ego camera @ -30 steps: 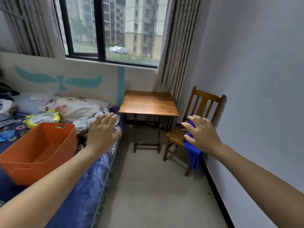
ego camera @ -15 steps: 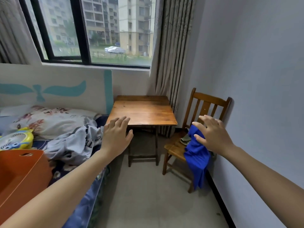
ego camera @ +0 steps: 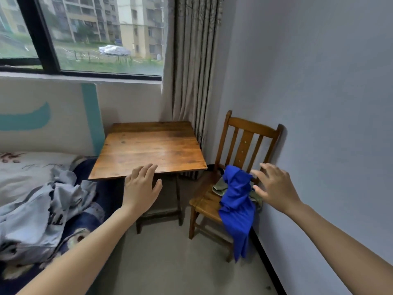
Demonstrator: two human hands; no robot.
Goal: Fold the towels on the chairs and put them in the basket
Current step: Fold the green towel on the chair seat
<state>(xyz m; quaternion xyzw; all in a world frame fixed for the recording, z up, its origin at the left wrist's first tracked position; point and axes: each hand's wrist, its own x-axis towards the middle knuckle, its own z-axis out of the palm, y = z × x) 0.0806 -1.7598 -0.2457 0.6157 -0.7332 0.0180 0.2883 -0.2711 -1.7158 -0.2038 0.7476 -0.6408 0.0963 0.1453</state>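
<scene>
Reaching for the blue towel is, as I judge it, the step in hand; it lies bunched on the seat of the wooden chair by the wall, its upper part heaped near the backrest and its long tail hanging over the front edge toward the floor; an olive cloth, perhaps a second towel, lies under it on the seat.

I would close my right hand on the heaped upper part, not the hanging tail, and lift straight up so the tail clears the seat edge; a sideways pull could drag the olive cloth off with it; then I would bring my left hand across to find a corner, so the towel hangs flat between two grips before any fold; the wooden table just beside the chair looks a fair surface for that; the basket is out of view, so I cannot say where it stands.

As for pose, both arms are stretched forward, palms down, fingers spread and holding nothing; my right hand hovers above the seat, between the towel and the wall, fingertips just beside the heap; whether they touch it I cannot tell; my left hand hangs in the air in front of the table's near edge, well apart from the towel.
</scene>
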